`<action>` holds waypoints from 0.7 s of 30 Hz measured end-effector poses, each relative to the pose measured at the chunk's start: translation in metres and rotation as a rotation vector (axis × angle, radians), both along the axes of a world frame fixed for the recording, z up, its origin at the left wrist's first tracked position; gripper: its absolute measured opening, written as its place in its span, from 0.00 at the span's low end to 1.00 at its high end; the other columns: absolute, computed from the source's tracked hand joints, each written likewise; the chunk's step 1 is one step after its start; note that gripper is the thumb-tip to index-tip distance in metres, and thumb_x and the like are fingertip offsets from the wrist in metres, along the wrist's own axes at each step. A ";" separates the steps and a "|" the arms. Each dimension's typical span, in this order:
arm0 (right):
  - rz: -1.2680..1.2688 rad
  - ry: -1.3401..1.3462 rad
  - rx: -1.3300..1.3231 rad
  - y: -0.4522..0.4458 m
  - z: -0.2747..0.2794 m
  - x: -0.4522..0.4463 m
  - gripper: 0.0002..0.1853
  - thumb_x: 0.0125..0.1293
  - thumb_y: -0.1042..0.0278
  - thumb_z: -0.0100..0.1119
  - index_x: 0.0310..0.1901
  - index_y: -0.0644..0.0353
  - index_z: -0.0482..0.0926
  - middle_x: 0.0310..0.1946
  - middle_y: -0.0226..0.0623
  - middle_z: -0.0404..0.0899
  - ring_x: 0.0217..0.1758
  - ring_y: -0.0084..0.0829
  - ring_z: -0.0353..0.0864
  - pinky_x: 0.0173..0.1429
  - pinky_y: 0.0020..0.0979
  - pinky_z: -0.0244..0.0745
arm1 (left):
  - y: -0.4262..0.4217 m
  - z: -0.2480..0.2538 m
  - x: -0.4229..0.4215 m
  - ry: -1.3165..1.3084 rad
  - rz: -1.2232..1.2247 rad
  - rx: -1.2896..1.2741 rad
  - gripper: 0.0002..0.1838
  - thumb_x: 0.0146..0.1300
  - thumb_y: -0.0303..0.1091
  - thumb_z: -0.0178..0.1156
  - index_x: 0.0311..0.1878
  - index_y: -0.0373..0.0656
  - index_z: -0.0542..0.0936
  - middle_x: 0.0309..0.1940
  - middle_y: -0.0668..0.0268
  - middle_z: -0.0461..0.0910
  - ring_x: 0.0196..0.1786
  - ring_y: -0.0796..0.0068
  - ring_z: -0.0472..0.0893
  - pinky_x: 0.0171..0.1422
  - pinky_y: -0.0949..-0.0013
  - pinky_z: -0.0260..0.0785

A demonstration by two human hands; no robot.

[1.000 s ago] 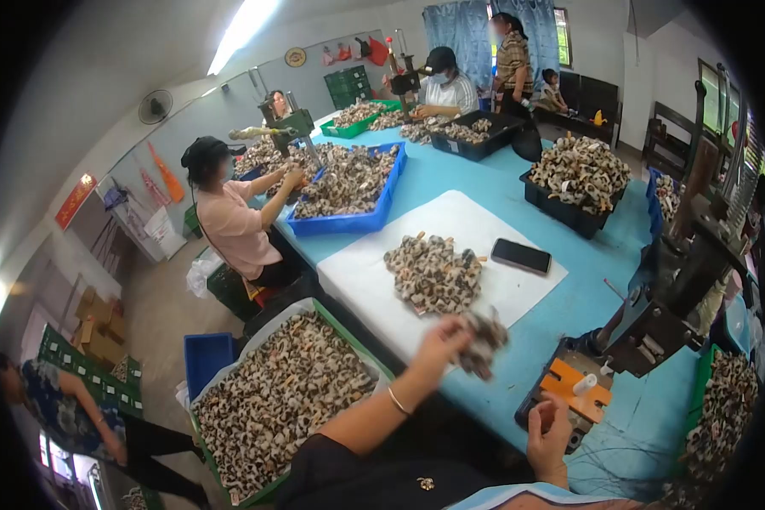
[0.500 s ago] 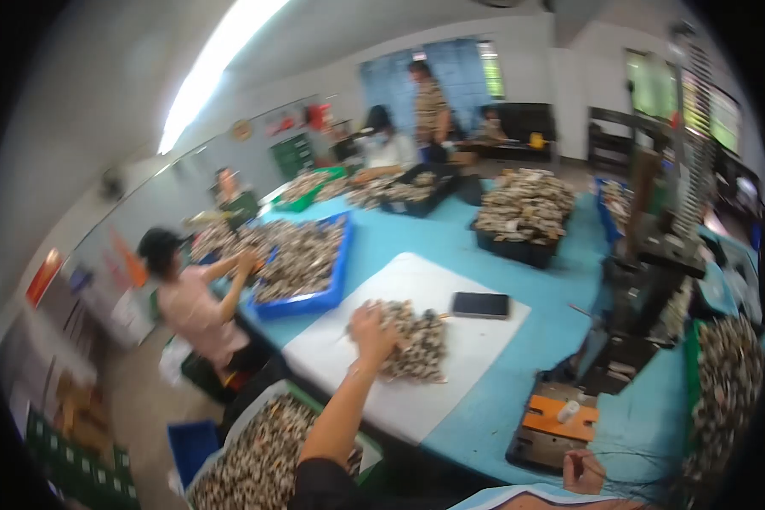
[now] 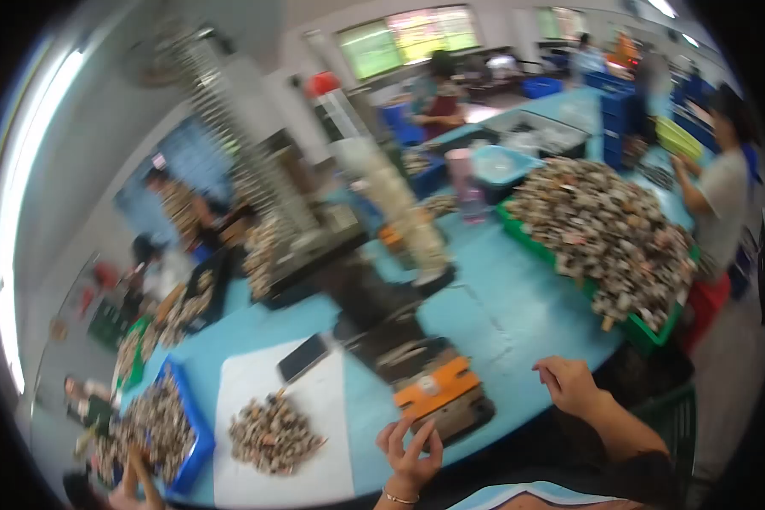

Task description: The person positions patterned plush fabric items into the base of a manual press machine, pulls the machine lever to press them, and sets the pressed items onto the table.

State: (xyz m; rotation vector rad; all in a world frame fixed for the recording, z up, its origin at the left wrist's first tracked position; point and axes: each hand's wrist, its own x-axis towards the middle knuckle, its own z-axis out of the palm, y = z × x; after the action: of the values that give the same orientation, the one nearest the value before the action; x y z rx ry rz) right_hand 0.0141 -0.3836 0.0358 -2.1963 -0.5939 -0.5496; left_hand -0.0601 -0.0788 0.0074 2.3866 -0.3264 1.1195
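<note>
My left hand (image 3: 410, 455) is at the front edge of a table-top press, with its fingers bent and spread apart and nothing visible in them. Just beyond the fingertips is the orange plate (image 3: 438, 385) on the press base, with a small pale piece on it. To the right, my right hand (image 3: 567, 384) hovers over the table edge with fingers curled together; whatever they may hold is too small or blurred to make out. A heap of small brown-and-white pieces (image 3: 274, 432) lies on a white sheet (image 3: 331, 463), left of my left hand.
The press column with its spring (image 3: 221, 110) rises left of centre. A phone (image 3: 303, 358) lies on the sheet. A heaped green crate (image 3: 654, 333) stands at right, a blue tray (image 3: 197, 425) at left. A co-worker (image 3: 722, 187) sits at far right; others are around the table.
The view has turned right. My left hand has left the heap on the white sheet and is now at the press. My right hand has moved away from the press base, to the right.
</note>
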 end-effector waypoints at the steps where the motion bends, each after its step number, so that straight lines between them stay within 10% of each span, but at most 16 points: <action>1: -0.012 0.005 -0.040 -0.016 0.008 0.000 0.07 0.62 0.81 0.58 0.40 0.60 0.80 0.23 0.37 0.79 0.25 0.39 0.81 0.29 0.34 0.74 | -0.009 0.000 0.002 -0.002 -0.032 -0.008 0.17 0.47 0.26 0.68 0.44 0.49 0.85 0.52 0.59 0.78 0.56 0.53 0.72 0.63 0.55 0.64; 6: -0.425 -0.072 -0.017 -0.097 0.052 0.027 0.07 0.64 0.68 0.65 0.35 0.62 0.81 0.26 0.43 0.80 0.27 0.40 0.83 0.32 0.35 0.75 | -0.021 0.003 0.017 -0.002 -0.090 -0.051 0.17 0.46 0.23 0.64 0.43 0.44 0.84 0.50 0.57 0.78 0.53 0.51 0.73 0.60 0.52 0.65; 12: -0.468 -0.248 -0.430 -0.137 0.075 0.130 0.21 0.59 0.67 0.67 0.54 0.53 0.76 0.42 0.38 0.80 0.38 0.44 0.85 0.40 0.42 0.79 | -0.039 0.015 0.023 0.052 -0.153 -0.082 0.16 0.47 0.21 0.64 0.41 0.43 0.85 0.46 0.58 0.79 0.50 0.55 0.76 0.57 0.56 0.65; 17: -0.435 0.376 -0.873 -0.123 0.097 0.192 0.27 0.50 0.60 0.71 0.53 0.57 0.79 0.37 0.44 0.85 0.45 0.46 0.85 0.46 0.45 0.80 | -0.057 0.021 0.025 0.051 -0.187 -0.028 0.14 0.47 0.21 0.66 0.40 0.44 0.85 0.45 0.60 0.80 0.48 0.58 0.77 0.57 0.58 0.64; 21: -0.510 0.344 -0.739 -0.139 0.079 0.229 0.28 0.47 0.60 0.72 0.53 0.56 0.81 0.39 0.46 0.85 0.46 0.46 0.86 0.49 0.44 0.81 | -0.052 0.018 0.019 0.102 -0.161 -0.055 0.13 0.48 0.22 0.67 0.40 0.44 0.86 0.46 0.60 0.81 0.49 0.58 0.77 0.58 0.58 0.64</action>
State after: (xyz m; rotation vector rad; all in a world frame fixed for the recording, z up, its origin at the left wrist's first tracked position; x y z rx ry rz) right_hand 0.2427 -0.5230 0.1152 -3.0872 -0.0230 -0.1900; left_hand -0.0410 -0.1308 0.0250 2.3138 -0.4384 0.9192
